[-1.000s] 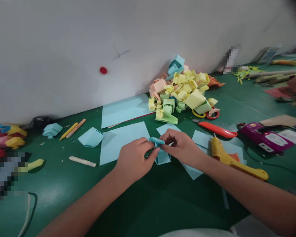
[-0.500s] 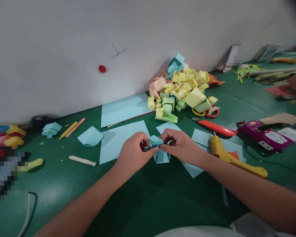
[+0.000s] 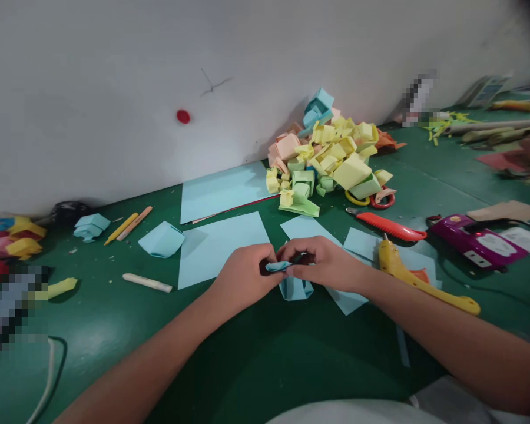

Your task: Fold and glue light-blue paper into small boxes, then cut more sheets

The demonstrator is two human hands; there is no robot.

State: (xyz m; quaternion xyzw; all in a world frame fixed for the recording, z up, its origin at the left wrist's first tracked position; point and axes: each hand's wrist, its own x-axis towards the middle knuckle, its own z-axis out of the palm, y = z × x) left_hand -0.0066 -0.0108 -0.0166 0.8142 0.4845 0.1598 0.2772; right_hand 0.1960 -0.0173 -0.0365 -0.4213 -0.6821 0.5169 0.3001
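Between my fingertips is a small piece of folded light-blue paper [image 3: 277, 267]. My left hand [image 3: 251, 270] pinches its left side, while my right hand [image 3: 320, 264] grips the right side, with the fingers of both hands nearly meeting. Just below the right hand a blue folded paper shape [image 3: 297, 288] shows; whether it joins the held piece I cannot tell. Flat blue sheets [image 3: 223, 247] lie behind and beside my hands. Farther left sits a larger blue paper form [image 3: 162, 239].
A heap of folded paper pieces [image 3: 335, 159] stands against the wall. To the right lie a red-handled cutter [image 3: 393, 227], a yellow glue gun [image 3: 424, 282] and a purple power strip [image 3: 477, 241]. Pencils [image 3: 122, 228] and a pale stick [image 3: 146, 282] lie on the left.
Both hands have closed in on the folded paper and shifted slightly right and down. The paper between the fingers looks flatter, and less of it shows. The camera view has tilted a little.
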